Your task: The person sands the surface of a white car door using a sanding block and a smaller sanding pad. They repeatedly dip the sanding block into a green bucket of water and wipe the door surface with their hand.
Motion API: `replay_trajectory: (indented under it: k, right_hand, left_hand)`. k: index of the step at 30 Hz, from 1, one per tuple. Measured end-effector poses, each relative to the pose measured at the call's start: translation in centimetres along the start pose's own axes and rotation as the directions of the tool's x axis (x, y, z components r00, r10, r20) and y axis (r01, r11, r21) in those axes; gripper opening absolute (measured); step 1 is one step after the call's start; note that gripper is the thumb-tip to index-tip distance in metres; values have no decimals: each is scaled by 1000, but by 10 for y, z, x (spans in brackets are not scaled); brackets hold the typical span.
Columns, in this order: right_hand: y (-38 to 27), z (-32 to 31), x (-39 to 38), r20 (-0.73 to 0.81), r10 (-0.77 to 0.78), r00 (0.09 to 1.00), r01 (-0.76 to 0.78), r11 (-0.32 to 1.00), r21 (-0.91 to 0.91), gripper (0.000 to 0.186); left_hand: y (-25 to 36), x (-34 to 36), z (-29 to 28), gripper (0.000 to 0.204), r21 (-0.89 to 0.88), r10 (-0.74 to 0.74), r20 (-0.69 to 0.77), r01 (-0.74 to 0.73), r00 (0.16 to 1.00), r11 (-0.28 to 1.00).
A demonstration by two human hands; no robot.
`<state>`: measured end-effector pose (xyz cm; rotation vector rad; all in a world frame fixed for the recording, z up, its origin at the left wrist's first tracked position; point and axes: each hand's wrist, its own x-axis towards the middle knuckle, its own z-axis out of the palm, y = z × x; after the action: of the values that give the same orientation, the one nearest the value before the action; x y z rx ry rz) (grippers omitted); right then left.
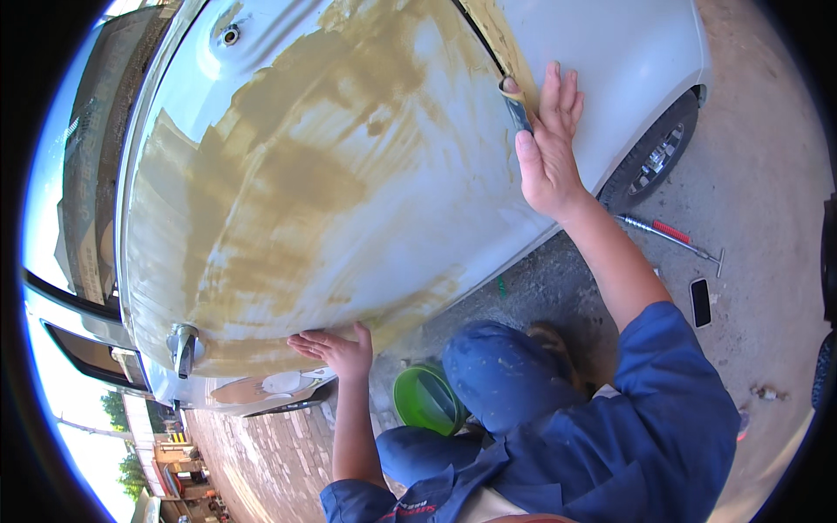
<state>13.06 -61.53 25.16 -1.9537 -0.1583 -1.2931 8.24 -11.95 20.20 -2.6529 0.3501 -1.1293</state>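
A white car door panel (418, 200) fills the upper middle, with tan filler (296, 174) smeared and partly rubbed down across it. My right hand (551, 161) is at the panel's right edge, by the dark gap. Under its thumb and fingers is a small curled dark sheet that looks like sandpaper (518, 106), pressed against the filler-coated edge. Lower down, my left hand (338, 350) lies against the panel's near edge with its fingers stretched out, holding nothing. To its left is a door handle (183, 349).
A green bucket (425, 401) stands beside my knees. On the ground to the right lie a metal T-handled tool (671, 234) with a red part and a dark phone (700, 302). A car wheel (654, 157) is at the right. Brick paving (261, 453) extends at lower left.
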Motion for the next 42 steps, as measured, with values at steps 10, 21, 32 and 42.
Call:
replay_trajectory:
  k: [10, 21, 32, 42]
  right_hand:
    - [2, -1, 3, -14, -40, 999, 40, 999, -29, 59]
    - [-8, -8, 2, 15, -44, 999, 45, 997, -67, 58]
    - [-21, -11, 5, 7, -55, 998, 56, 996, -74, 55]
    - [-91, -30, 28, -119, -215, 969, 218, 976, 13, 53]
  left_hand:
    - [3, 1, 0, 124, 8, -16, 4, 16, 1000, 1000]
    - [4, -2, -4, 121, -10, -57, 24, 57, 998, 998]
    - [10, -3, -15, 117, -81, -50, 22, 52, 999, 995]
    - [19, -44, -24, 92, -290, -65, 63, 81, 996, 954]
